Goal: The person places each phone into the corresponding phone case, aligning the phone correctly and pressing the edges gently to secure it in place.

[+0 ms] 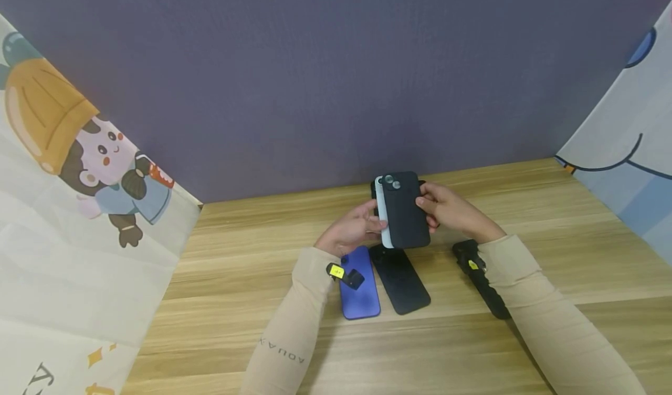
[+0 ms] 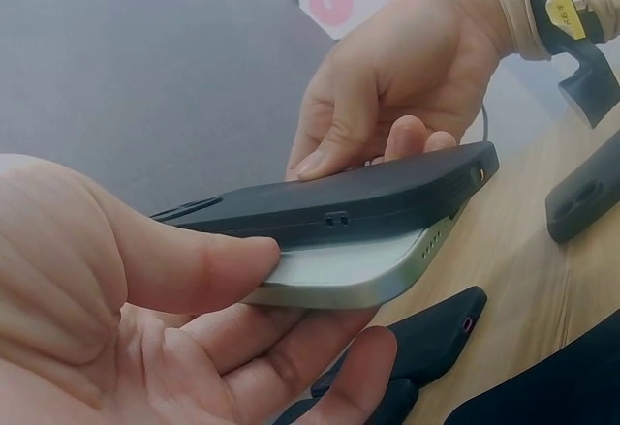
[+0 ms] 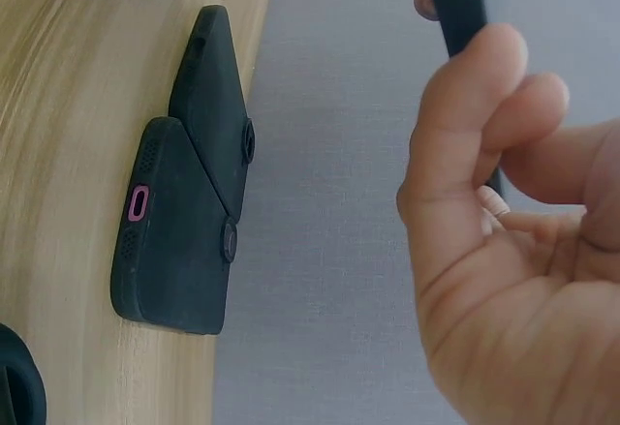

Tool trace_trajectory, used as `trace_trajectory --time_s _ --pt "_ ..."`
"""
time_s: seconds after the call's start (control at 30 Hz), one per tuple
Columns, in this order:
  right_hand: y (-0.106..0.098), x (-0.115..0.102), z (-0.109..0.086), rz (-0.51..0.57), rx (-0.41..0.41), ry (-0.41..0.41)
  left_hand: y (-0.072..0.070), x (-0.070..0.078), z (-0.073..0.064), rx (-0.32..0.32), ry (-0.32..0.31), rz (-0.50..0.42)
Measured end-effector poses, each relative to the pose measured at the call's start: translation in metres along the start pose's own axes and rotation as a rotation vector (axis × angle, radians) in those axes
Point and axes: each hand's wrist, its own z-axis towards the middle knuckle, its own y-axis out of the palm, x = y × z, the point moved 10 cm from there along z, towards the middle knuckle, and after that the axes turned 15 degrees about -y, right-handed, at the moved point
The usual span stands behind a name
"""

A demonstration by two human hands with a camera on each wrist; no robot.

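Between thumb and fingers, my left hand [image 1: 358, 227] holds a pale phone [image 2: 334, 285] with a silvery green edge. My right hand [image 1: 446, 208] pinches the side of a black phone case [image 1: 408, 217] with two round lens rings at its top. The case lies over most of the phone, offset to the right, so a pale strip shows along the left in the head view. Its lower end sits at a slant to the phone in the left wrist view. My left thumb rests on the phone's face right at the case's edge.
On the wooden table [image 1: 220, 278] below my hands lie a blue-purple phone [image 1: 359, 301] and a black phone-shaped piece [image 1: 403, 284]. Two black cases [image 3: 179, 231] overlap at the far edge. Another black piece [image 1: 488, 293] is partly under my right sleeve. A grey panel [image 1: 294, 91] stands behind.
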Motion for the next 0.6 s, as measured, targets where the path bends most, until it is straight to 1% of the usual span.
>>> trace_trajectory --time_s 0.17,0.33,0.6 --pt "0.0000 -0.0017 0.0001 -0.006 0.005 -0.019 0.0005 0.0002 -0.0004 -0.013 0.009 0.002" --pt "0.0005 0.0004 0.0003 0.003 0.001 -0.001 0.0012 0.0007 -0.0005 -0.031 0.017 0.001" --pt "0.0028 0.0024 0.0011 0.024 -0.018 0.001 0.0017 -0.0002 -0.0019 -0.049 0.004 0.007"
